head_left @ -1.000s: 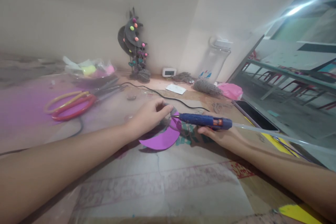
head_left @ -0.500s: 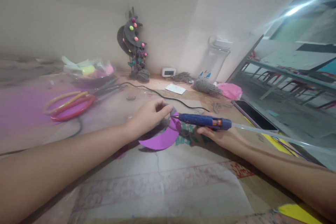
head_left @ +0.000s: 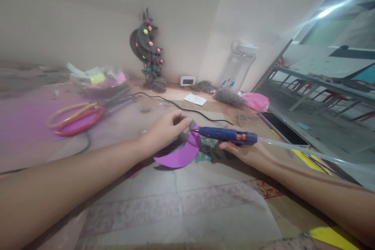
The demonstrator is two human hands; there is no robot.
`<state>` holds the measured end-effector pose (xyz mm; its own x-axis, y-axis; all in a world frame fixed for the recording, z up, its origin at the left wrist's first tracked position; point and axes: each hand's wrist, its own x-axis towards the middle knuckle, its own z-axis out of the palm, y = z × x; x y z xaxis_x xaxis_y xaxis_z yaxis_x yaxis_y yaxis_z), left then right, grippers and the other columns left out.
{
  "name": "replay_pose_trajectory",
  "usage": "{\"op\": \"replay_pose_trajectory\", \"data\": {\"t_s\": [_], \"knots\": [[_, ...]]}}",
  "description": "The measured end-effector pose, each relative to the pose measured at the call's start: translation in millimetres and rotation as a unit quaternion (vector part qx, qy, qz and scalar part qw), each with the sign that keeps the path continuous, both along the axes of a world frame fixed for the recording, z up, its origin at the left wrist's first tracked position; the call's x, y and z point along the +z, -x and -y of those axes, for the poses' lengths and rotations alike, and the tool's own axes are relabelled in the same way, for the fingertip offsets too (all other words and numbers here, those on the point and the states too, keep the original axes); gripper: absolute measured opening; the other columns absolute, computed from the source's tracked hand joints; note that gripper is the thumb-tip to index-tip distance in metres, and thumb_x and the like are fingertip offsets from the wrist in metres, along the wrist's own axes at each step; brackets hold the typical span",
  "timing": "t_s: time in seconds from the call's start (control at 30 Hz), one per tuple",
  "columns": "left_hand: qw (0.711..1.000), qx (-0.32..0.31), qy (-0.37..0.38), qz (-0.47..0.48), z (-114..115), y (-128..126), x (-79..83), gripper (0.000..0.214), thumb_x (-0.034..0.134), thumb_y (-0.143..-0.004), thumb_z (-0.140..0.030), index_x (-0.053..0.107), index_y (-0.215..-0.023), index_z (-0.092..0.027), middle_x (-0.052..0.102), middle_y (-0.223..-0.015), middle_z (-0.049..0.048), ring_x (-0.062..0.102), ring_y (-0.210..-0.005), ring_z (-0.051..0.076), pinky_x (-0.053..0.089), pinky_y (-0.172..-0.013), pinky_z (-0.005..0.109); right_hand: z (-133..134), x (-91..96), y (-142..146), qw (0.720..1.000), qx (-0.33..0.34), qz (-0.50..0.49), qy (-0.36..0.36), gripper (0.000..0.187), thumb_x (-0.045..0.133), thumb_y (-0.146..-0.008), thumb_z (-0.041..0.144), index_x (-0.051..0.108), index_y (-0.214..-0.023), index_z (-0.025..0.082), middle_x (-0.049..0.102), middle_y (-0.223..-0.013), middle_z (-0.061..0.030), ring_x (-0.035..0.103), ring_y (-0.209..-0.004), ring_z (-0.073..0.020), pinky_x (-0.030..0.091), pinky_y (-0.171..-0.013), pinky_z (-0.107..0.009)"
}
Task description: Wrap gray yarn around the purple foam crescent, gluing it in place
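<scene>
My right hand [head_left: 249,153] grips a blue glue gun [head_left: 227,134] with a clear glue stick trailing out to the right. Its nozzle points left at a purple crescent-shaped foam piece [head_left: 178,156] lying on the table. My left hand [head_left: 164,131] is closed, its fingertips pinching a bit of grey yarn on the upper tip of the crescent, right at the nozzle. The yarn is partly hidden by my fingers.
Red and yellow scissors [head_left: 74,117] lie at left near a bowl of coloured bits [head_left: 98,80]. A dark moon-shaped ornament [head_left: 148,49] stands by the wall. A black cord [head_left: 181,107], grey yarn [head_left: 230,97], a pink bag [head_left: 258,101], a phone [head_left: 283,129] and a clear jar [head_left: 241,66] sit behind.
</scene>
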<state>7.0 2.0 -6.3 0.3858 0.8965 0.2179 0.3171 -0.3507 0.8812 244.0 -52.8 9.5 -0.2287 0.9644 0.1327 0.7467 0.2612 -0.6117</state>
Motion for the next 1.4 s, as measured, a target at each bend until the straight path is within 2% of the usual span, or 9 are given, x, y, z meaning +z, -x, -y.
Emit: {"op": "replay_pose_trajectory", "data": {"t_s": [0.47,0.7,1.03,1.27,1.4], "knots": [[1.000,0.001,0.002,0.003,1.7,-0.2,0.7,0.029,0.052,-0.088,-0.041,0.055,-0.071,-0.018,0.058,-0.064,-0.0028,0.050,-0.056,0.012,0.036,-0.056,0.025,1.4,-3.1,-2.2,1.000,-0.001,-0.006,-0.021,0.023,0.061,-0.080,0.044,0.055,-0.070,0.023,0.057,-0.064,0.0014,0.054,-0.060,-0.0164,0.043,-0.053,-0.028],[1.000,0.007,0.010,-0.003,1.2,0.1,-1.5,0.030,0.052,-0.088,-0.042,0.054,-0.071,-0.018,0.057,-0.063,-0.0037,0.049,-0.056,0.011,0.034,-0.054,0.024,-0.3,-7.1,-4.6,1.000,-0.008,-0.014,-0.023,0.028,0.060,-0.078,0.048,0.050,-0.067,0.024,0.053,-0.061,0.0019,0.051,-0.058,-0.0171,0.042,-0.053,-0.029],[1.000,0.001,0.009,0.007,0.0,0.3,-0.8,0.030,0.052,-0.089,-0.042,0.053,-0.070,-0.018,0.058,-0.064,-0.0028,0.051,-0.057,0.012,0.035,-0.055,0.025,0.4,-5.1,-3.9,0.999,-0.022,-0.025,-0.011,0.027,0.064,-0.077,0.048,0.057,-0.071,0.023,0.063,-0.068,-0.0014,0.061,-0.065,-0.0206,0.052,-0.061,-0.033],[1.000,0.011,0.000,0.003,-1.2,1.7,-4.4,0.031,0.052,-0.089,-0.043,0.053,-0.070,-0.018,0.057,-0.065,-0.0032,0.053,-0.060,0.013,0.036,-0.058,0.025,-0.9,-4.4,-3.3,0.999,-0.016,-0.048,-0.012,0.030,0.066,-0.075,0.049,0.057,-0.071,0.021,0.063,-0.066,-0.0007,0.061,-0.063,-0.0188,0.051,-0.060,-0.030],[1.000,0.007,-0.006,0.005,-2.5,2.1,-5.6,0.030,0.052,-0.089,-0.043,0.053,-0.071,-0.018,0.055,-0.065,-0.0036,0.052,-0.062,0.012,0.036,-0.059,0.025,-1.5,-5.2,-4.0,0.998,-0.016,-0.060,-0.014,0.027,0.067,-0.075,0.048,0.061,-0.077,0.021,0.065,-0.069,-0.0014,0.062,-0.067,-0.0198,0.052,-0.062,-0.031]]}}
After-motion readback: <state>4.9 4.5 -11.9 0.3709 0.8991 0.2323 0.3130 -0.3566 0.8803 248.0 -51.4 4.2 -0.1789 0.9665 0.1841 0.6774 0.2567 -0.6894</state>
